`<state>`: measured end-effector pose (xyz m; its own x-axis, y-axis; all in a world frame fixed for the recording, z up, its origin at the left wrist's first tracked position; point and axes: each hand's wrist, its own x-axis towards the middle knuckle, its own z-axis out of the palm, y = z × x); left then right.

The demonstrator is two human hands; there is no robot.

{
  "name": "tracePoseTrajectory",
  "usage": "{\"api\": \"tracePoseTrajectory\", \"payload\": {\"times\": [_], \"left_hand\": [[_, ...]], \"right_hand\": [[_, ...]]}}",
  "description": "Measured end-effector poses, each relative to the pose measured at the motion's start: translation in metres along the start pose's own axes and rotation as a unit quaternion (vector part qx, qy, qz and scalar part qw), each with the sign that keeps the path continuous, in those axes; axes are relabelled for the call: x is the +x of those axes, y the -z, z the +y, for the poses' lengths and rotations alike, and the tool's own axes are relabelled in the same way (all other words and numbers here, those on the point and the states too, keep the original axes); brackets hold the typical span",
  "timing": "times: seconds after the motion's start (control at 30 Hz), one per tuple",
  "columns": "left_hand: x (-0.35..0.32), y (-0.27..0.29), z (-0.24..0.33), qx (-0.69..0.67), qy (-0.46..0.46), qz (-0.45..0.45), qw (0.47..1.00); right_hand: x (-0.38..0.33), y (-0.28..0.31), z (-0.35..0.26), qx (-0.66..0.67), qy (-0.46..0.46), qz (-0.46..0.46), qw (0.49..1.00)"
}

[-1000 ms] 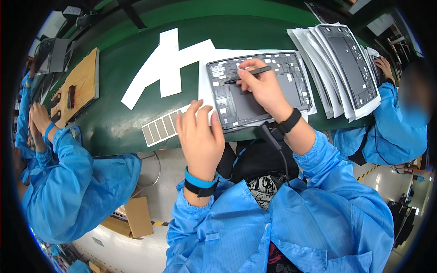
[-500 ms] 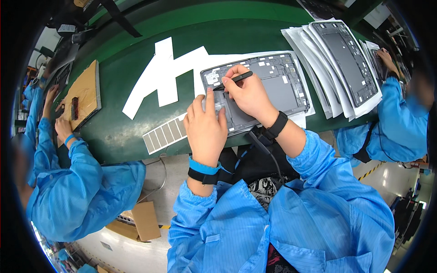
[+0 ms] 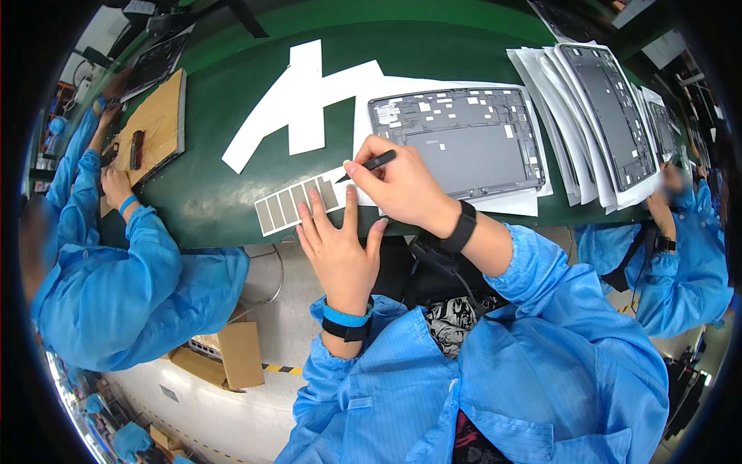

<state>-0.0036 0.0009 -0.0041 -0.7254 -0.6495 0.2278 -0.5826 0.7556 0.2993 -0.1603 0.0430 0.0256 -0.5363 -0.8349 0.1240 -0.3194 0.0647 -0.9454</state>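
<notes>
1. Right hand (image 3: 402, 185): grip clamped on black tweezers (image 3: 379, 161), tips pointing toward 8 o'clock, at the label strip (image 3: 287, 206).
2. Left hand (image 3: 338, 246): grip apart, fingers spread over the strip, which lies at 10 to 11 o'clock from it.
3. Grey tablet housing (image 3: 483, 162): on white paper, 1 o'clock from the right hand.
4. Green desk (image 3: 209, 189): paper-backed housings (image 3: 607, 108) overlap at 2 o'clock.

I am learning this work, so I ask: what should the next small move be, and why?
Perhaps ease the black pointed tool under the rightmost visible grey rectangle: the right hand holds the tool's tip near that end of the label sheet, while the left hand lies partly over the sheet, perhaps steadying it.
</notes>
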Motion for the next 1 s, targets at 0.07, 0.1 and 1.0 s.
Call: {"api": "tracePoseTrajectory", "payload": {"times": [0.07,0.1,1.0], "left_hand": [[-0.002,-0.004,-0.003,-0.01,0.009,0.0,1.0],[-0.002,-0.006,-0.003,-0.008,0.006,0.002,1.0],[0.006,-0.016,0.033,-0.127,-0.084,0.069,0.986]], "right_hand": [[0.008,-0.013,0.001,0.001,-0.04,-0.008,0.999],[0.01,-0.017,0.001,-0.007,-0.034,0.004,0.999],[-0.046,0.043,0.027,0.129,-0.081,0.124,0.981]]}}
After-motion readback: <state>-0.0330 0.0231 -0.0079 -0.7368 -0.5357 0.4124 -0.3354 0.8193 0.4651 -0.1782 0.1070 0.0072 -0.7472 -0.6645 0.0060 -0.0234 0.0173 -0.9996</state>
